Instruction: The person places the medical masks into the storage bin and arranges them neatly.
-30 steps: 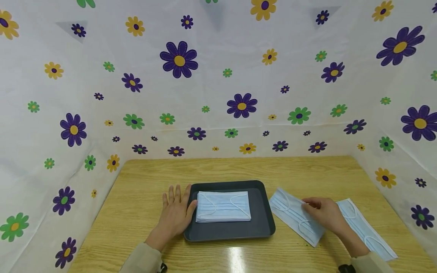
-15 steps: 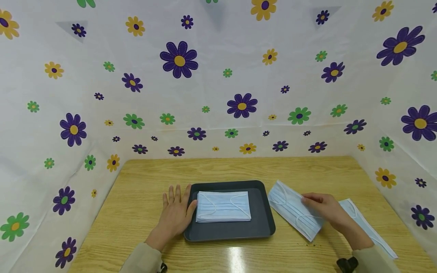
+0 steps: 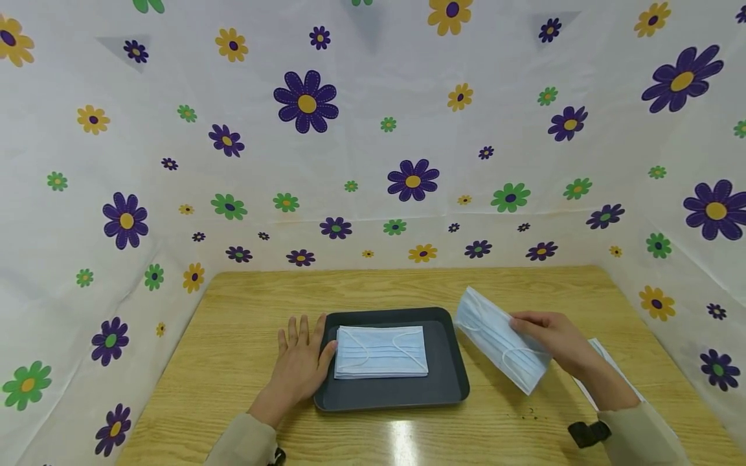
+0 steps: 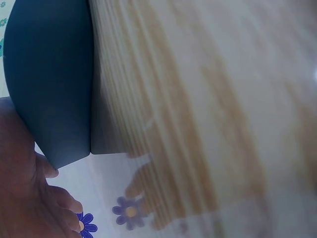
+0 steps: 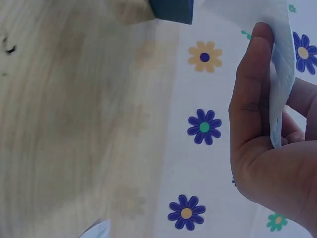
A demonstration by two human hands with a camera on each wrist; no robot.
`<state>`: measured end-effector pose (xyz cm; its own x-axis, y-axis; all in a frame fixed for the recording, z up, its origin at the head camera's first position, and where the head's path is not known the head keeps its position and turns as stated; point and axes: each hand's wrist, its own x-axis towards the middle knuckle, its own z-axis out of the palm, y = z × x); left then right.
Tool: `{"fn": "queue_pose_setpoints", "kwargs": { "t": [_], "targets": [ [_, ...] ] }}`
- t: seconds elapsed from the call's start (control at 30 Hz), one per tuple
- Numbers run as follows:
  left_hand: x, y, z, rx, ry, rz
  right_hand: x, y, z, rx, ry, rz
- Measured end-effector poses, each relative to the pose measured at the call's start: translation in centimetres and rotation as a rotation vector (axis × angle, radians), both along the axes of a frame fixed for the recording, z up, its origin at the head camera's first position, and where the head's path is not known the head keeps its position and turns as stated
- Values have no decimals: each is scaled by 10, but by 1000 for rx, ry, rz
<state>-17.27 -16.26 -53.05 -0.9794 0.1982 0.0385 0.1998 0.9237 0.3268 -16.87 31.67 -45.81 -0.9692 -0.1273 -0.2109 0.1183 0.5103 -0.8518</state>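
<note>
My right hand (image 3: 550, 336) pinches a light blue face mask (image 3: 502, 342) by its edge, tilted above the table to the right of the tray. In the right wrist view the mask (image 5: 281, 74) passes between the thumb and fingers of the hand (image 5: 257, 109). A dark grey tray (image 3: 402, 393) bears a neat stack of face masks (image 3: 381, 351), ear loops uppermost. My left hand (image 3: 300, 369) lies with straight, spread fingers at the tray's left rim, the thumb over it. The left wrist view shows that hand (image 4: 29, 183) against the tray wall (image 4: 54, 79).
Another face mask (image 3: 603, 356) lies on the wooden table (image 3: 280, 288) at the right, partly hidden by my right forearm. Small dark specks (image 3: 530, 414) dot the table below the raised mask. A white flowered cloth (image 3: 361, 149) encloses the back and sides.
My right hand has lifted the mask off the table, tilting it and bringing it slightly up and left. The left hand, tray and stack stay where they were.
</note>
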Motion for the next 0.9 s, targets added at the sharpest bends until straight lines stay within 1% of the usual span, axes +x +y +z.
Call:
{"fn": "queue_pose_setpoints", "kwargs": {
  "t": [0.07,0.2,0.33,0.43,0.63,0.8,0.9],
  "targets": [
    [0,0,0,-4,0,1,-3,-4,5,-26,12,12],
    [1,0,1,-2,5,-1,-10,-19,16,-25,11,32],
    [2,1,2,9,11,-1,-18,-36,24,-7,1,96],
    [2,1,2,14,11,-1,-26,-50,24,-7,9,155],
    [3,2,2,15,3,2,-40,-75,17,-32,1,243],
    [4,1,1,8,13,6,-50,-93,9,-39,2,302],
    [4,1,1,-1,13,8,-56,-104,5,-35,-13,313]
  ]
}}
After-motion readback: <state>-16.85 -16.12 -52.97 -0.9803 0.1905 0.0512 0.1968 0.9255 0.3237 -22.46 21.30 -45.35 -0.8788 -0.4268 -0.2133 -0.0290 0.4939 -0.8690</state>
